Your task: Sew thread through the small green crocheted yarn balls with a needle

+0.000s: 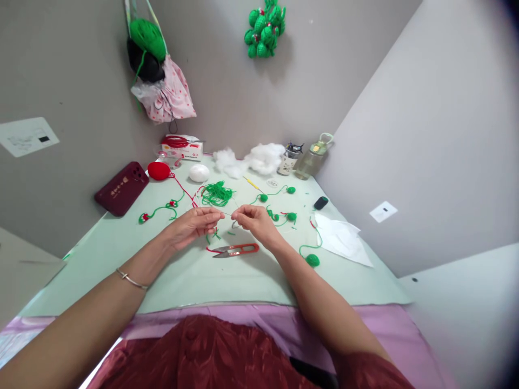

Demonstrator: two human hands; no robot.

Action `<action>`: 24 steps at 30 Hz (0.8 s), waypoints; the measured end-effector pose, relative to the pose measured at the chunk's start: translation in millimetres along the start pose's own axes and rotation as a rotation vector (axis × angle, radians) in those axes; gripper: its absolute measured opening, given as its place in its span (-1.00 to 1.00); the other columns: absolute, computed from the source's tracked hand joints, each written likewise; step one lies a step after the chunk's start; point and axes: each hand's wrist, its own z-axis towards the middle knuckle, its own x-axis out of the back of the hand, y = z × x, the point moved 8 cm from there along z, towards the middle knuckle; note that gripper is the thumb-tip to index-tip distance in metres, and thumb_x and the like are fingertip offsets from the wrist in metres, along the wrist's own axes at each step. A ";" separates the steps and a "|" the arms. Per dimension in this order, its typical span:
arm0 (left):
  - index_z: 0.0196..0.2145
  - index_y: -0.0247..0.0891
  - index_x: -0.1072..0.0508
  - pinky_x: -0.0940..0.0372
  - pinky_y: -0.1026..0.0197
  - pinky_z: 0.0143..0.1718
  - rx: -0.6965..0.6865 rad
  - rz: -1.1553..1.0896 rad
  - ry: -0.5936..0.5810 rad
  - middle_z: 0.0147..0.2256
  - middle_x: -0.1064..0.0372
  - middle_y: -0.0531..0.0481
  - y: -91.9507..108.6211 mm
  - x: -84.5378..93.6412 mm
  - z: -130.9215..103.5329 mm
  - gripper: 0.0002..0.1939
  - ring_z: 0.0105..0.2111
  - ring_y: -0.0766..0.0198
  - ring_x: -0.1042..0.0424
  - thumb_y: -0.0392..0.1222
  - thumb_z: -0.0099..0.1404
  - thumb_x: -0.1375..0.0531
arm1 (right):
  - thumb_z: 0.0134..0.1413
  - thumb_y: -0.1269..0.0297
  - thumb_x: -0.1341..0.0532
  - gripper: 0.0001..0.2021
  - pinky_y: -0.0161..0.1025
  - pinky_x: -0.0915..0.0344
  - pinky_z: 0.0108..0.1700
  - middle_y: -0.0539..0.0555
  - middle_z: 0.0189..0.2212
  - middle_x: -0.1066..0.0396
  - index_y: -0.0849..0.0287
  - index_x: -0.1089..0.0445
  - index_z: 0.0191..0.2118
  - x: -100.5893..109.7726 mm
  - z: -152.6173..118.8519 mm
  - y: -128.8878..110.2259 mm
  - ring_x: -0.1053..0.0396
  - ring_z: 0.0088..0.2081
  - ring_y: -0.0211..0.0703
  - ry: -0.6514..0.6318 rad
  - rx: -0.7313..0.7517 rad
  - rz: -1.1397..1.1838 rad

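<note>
My left hand (198, 220) is closed in a pinch above the middle of the table. Close beside it, my right hand (256, 220) pinches too. A thin strand of yarn (227, 214), seemingly green, stretches across the small gap between the fingertips. Just beyond the hands lies a loose heap of green yarn (218, 194). Orange-handled thread snips (237, 249) rest on the table in front of them, with a bit of red yarn at the blades. Several small green crocheted balls, among them one (312, 260) with a yarn tail, lie right of my right hand.
A red yarn ball (159, 170), a white ball (199, 173) and a dark red phone (122, 188) lie left. White stuffing (265, 158), a pen cup (288, 160) and a bottle (312, 158) stand at the back. White paper (343, 239) lies right; a yellow crochet hook (252, 183) is mid-table.
</note>
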 end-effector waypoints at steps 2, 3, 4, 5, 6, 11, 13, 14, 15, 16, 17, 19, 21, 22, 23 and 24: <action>-0.40 -0.31 -0.59 -0.26 0.36 -0.46 -0.009 -0.039 0.014 -0.53 -0.13 0.11 1.1 0.3 0.0 -0.77 -0.51 0.43 -0.13 -0.10 0.10 -0.46 | 0.02 0.10 -0.32 -0.75 -0.31 -0.08 -0.43 -0.06 -0.59 -0.33 0.21 -0.48 -0.43 -4.4 -2.0 -1.3 -0.14 -0.52 -0.33 0.016 0.025 -0.049; -0.43 -0.32 -0.57 -0.26 0.36 -0.46 -0.017 -0.062 0.017 -0.54 -0.12 0.12 1.6 0.2 0.1 -0.77 -0.52 0.43 -0.12 -0.11 0.09 -0.46 | 0.03 0.10 -0.32 -0.75 -0.30 -0.09 -0.42 -0.06 -0.58 -0.34 0.21 -0.47 -0.44 -7.0 -3.2 -2.5 -0.15 -0.52 -0.32 0.021 0.044 -0.078; -0.46 -0.32 -0.54 -0.26 0.36 -0.47 -0.028 -0.087 0.019 -0.53 -0.12 0.12 2.3 0.0 0.3 -0.75 -0.52 0.44 -0.11 -0.10 0.09 -0.46 | 0.05 0.11 -0.31 -0.75 -0.30 -0.10 -0.41 -0.06 -0.57 -0.35 0.20 -0.46 -0.44 -9.5 -4.5 -4.0 -0.17 -0.51 -0.32 0.026 0.067 -0.112; -0.48 -0.33 -0.52 -0.26 0.37 -0.48 -0.040 -0.113 0.023 -0.52 -0.14 0.11 3.1 0.0 0.5 -0.74 -0.52 0.44 -0.10 -0.10 0.09 -0.46 | 0.08 0.12 -0.30 -0.76 -0.29 -0.11 -0.40 -0.05 -0.56 -0.36 0.19 -0.45 -0.45 -12.0 -5.7 -5.5 -0.18 -0.50 -0.31 0.032 0.093 -0.155; -0.50 -0.34 -0.50 -0.25 0.37 -0.49 -0.053 -0.139 0.028 -0.50 -0.16 0.10 4.0 0.2 0.7 -0.72 -0.52 0.45 -0.10 -0.10 0.09 -0.46 | 0.10 0.15 -0.30 -0.77 -0.29 -0.11 -0.39 -0.05 -0.55 -0.37 0.18 -0.44 -0.45 -14.2 -6.7 -7.0 -0.19 -0.49 -0.30 0.037 0.121 -0.206; -0.44 -0.37 -0.56 -0.24 0.42 -0.51 -0.052 -0.192 0.074 -0.40 -0.30 0.04 3.4 3.6 2.6 -0.75 -0.48 0.48 -0.18 -0.15 0.06 -0.48 | 0.20 0.28 -0.26 -0.83 -0.29 -0.13 -0.32 -0.03 -0.49 -0.37 0.16 -0.43 -0.42 -22.8 -10.1 -12.2 -0.21 -0.46 -0.29 0.068 0.271 -0.484; -0.36 -0.35 -0.61 -0.25 0.43 -0.48 -0.043 -0.187 0.107 -0.36 -0.36 0.02 0.9 7.1 3.9 -0.77 -0.45 0.47 -0.24 -0.18 0.07 -0.47 | 0.24 0.31 -0.23 -0.84 -0.30 -0.14 -0.31 -0.02 -0.45 -0.36 0.16 -0.44 -0.39 -28.0 -12.5 -13.4 -0.23 -0.44 -0.29 0.065 0.327 -0.578; -0.32 -0.34 -0.62 -0.26 0.43 -0.47 -0.047 -0.178 0.129 -0.35 -0.38 0.01 -0.2 9.4 4.5 -0.77 -0.45 0.46 -0.26 -0.19 0.07 -0.47 | 0.26 0.31 -0.21 -0.85 -0.31 -0.14 -0.30 -0.01 -0.42 -0.36 0.15 -0.45 -0.36 -31.3 -14.2 -13.9 -0.25 -0.42 -0.28 0.059 0.351 -0.618; -0.29 -0.33 -0.63 -0.26 0.42 -0.46 -0.059 -0.164 0.151 -0.35 -0.39 0.01 -0.8 11.8 5.0 -0.76 -0.45 0.46 -0.26 -0.19 0.08 -0.46 | 0.29 0.31 -0.19 -0.85 -0.31 -0.15 -0.29 0.00 -0.40 -0.36 0.15 -0.46 -0.32 -34.9 -16.1 -14.5 -0.26 -0.41 -0.28 0.053 0.372 -0.654; -0.27 -0.32 -0.64 -0.27 0.41 -0.45 -0.074 -0.144 0.174 -0.36 -0.41 0.01 -1.1 13.9 5.4 -0.75 -0.46 0.45 -0.26 -0.18 0.08 -0.46 | 0.31 0.30 -0.17 -0.84 -0.31 -0.16 -0.28 0.01 -0.38 -0.37 0.15 -0.47 -0.29 -38.7 -18.2 -15.2 -0.28 -0.39 -0.27 0.045 0.389 -0.686; -0.27 -0.31 -0.65 -0.26 0.39 -0.45 -0.097 -0.117 0.202 -0.36 -0.43 0.00 -0.7 16.1 5.3 -0.75 -0.47 0.44 -0.26 -0.17 0.08 -0.46 | 0.33 0.29 -0.15 -0.83 -0.32 -0.17 -0.27 0.02 -0.35 -0.38 0.14 -0.47 -0.26 -42.7 -20.3 -16.2 -0.30 -0.36 -0.27 0.035 0.404 -0.716; -0.27 -0.28 -0.66 -0.27 0.34 -0.41 -0.131 -0.008 0.254 -0.33 -0.48 -0.01 0.6 18.3 4.2 -0.73 -0.48 0.42 -0.26 -0.11 0.07 -0.45 | 0.37 0.27 -0.11 -0.79 -0.31 -0.18 -0.25 0.04 -0.33 -0.38 0.14 -0.48 -0.24 -49.4 -24.2 -19.3 -0.32 -0.32 -0.24 0.014 0.434 -0.758; -0.28 -0.24 -0.66 -0.27 0.29 -0.35 -0.171 0.179 0.283 -0.31 -0.52 -0.02 4.2 15.8 2.1 -0.72 -0.45 0.36 -0.30 -0.04 0.08 -0.43 | 0.39 0.26 -0.08 -0.76 -0.31 -0.19 -0.24 0.04 -0.34 -0.38 0.14 -0.48 -0.22 -50.8 -26.8 -24.1 -0.32 -0.31 -0.23 0.015 0.465 -0.761; -0.28 -0.22 -0.67 -0.28 0.26 -0.32 -0.203 0.281 0.285 -0.30 -0.52 -0.02 7.1 12.6 0.8 -0.73 -0.42 0.31 -0.33 -0.02 0.09 -0.42 | 0.39 0.25 -0.08 -0.76 -0.30 -0.19 -0.24 0.04 -0.34 -0.37 0.14 -0.48 -0.21 -48.5 -27.2 -26.5 -0.31 -0.32 -0.23 0.028 0.474 -0.750; -0.30 -0.20 -0.67 -0.27 0.24 -0.29 -0.241 0.377 0.278 -0.32 -0.52 -0.02 10.3 8.2 -0.5 -0.74 -0.39 0.27 -0.35 -0.01 0.10 -0.40 | 0.39 0.25 -0.09 -0.77 -0.30 -0.19 -0.25 0.04 -0.35 -0.37 0.14 -0.49 -0.20 -44.4 -26.7 -28.3 -0.30 -0.33 -0.23 0.046 0.475 -0.735; -0.33 -0.18 -0.67 -0.27 0.23 -0.28 -0.281 0.462 0.262 -0.33 -0.50 -0.02 13.0 3.1 -1.7 -0.76 -0.36 0.23 -0.37 0.00 0.11 -0.38 | 0.38 0.25 -0.10 -0.78 -0.30 -0.18 -0.27 0.04 -0.35 -0.37 0.14 -0.49 -0.21 -39.0 -25.6 -29.3 -0.29 -0.35 -0.23 0.066 0.468 -0.720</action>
